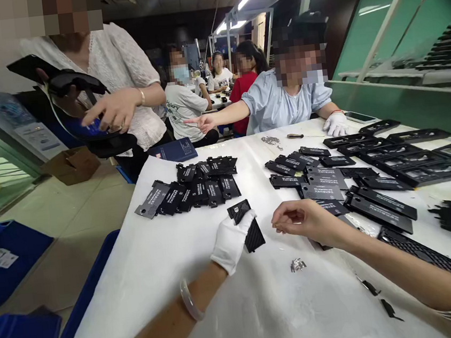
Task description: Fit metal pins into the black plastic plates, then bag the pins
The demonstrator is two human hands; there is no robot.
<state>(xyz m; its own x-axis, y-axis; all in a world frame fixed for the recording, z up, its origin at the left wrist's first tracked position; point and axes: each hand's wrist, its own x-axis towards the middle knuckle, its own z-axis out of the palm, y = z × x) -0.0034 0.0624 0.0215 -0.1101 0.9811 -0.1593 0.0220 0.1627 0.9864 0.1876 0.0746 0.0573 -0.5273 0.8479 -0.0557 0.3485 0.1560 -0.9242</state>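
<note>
Inside the gloved left hand (pixel 230 242), a black perforated plate (pixel 254 236) is gripped. Beside it, the right hand (pixel 300 217) has bent fingers; if grasping, I cannot tell. On its near side lie metal pieces (pixel 298 265).

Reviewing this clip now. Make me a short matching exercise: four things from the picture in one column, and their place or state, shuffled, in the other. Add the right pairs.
Column one
1. left hand
2. right hand
3. dark blue booklet
4. cardboard box

Column two
A. on the floor, away from the work surface
B. bare, with fingers bent toward the thumb
C. lying near the far left corner of the white table
D. in a white glove, holding a black part

Right pairs: 1-D, 2-B, 3-C, 4-A
</note>
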